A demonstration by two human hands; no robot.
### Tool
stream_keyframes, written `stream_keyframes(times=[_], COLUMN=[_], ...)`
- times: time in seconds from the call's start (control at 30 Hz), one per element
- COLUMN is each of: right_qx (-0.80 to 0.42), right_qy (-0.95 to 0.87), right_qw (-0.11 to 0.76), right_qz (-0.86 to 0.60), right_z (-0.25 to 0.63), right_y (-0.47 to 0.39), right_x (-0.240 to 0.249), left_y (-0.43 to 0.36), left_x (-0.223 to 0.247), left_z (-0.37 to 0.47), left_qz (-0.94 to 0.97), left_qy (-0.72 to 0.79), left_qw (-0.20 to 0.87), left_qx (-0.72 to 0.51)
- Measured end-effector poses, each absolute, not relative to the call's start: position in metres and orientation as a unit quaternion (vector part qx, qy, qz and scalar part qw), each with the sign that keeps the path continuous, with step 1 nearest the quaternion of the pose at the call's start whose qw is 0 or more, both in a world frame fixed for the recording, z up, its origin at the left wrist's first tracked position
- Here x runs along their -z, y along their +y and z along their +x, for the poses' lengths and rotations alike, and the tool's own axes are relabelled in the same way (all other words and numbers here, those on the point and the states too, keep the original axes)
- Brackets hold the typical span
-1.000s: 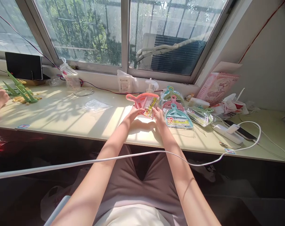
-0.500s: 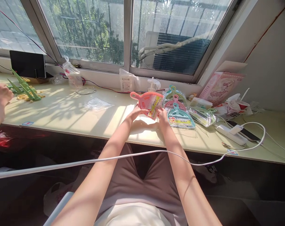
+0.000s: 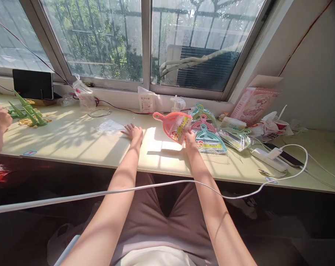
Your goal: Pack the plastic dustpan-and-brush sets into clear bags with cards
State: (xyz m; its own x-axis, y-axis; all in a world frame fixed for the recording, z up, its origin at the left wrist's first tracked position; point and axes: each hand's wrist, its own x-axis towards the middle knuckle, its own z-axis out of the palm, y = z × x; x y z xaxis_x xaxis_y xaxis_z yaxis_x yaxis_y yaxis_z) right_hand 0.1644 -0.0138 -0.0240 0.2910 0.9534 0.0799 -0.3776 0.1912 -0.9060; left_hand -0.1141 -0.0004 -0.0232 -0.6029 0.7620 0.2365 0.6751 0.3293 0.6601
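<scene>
Both bare forearms reach forward from the lap, well apart. The left hand (image 3: pixel 134 132) lies palm down, fingers spread and pointing forward and left, holding nothing. The right hand (image 3: pixel 189 136) is raised a little, wrist straight, with thumb and fingers pinched closed on something it holds up. Sunlight falls on both wrists.
</scene>
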Motion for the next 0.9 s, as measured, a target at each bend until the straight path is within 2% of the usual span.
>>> stream_keyframes(times=[0.23,0.47,0.57,0.73,0.9], right_qx=[-0.495,-0.5,-0.499,-0.505,-0.475], right_qy=[-0.338,-0.332,-0.34,-0.344,-0.39], right_qw=[0.669,0.637,0.636,0.627,0.604], right_qz=[-0.438,-0.484,-0.481,-0.483,-0.508], right_z=[0.161,0.159,0.16,0.158,0.159], right_y=[-0.015,-0.015,-0.014,-0.011,-0.019], right_x=[0.022,0.025,0.03,0.034,0.032], left_y=[-0.005,-0.01,-0.013,-0.01,-0.005], left_x=[0.022,0.011,0.017,0.019,0.013], left_z=[-0.092,-0.088,-0.088,-0.083,-0.083], left_qz=[0.61,0.596,0.609,0.652,0.608], left_qy=[0.733,0.727,0.735,0.693,0.722], left_qw=[0.045,0.044,0.033,0.068,0.097], left_qx=[-0.298,-0.338,-0.297,-0.298,-0.317])
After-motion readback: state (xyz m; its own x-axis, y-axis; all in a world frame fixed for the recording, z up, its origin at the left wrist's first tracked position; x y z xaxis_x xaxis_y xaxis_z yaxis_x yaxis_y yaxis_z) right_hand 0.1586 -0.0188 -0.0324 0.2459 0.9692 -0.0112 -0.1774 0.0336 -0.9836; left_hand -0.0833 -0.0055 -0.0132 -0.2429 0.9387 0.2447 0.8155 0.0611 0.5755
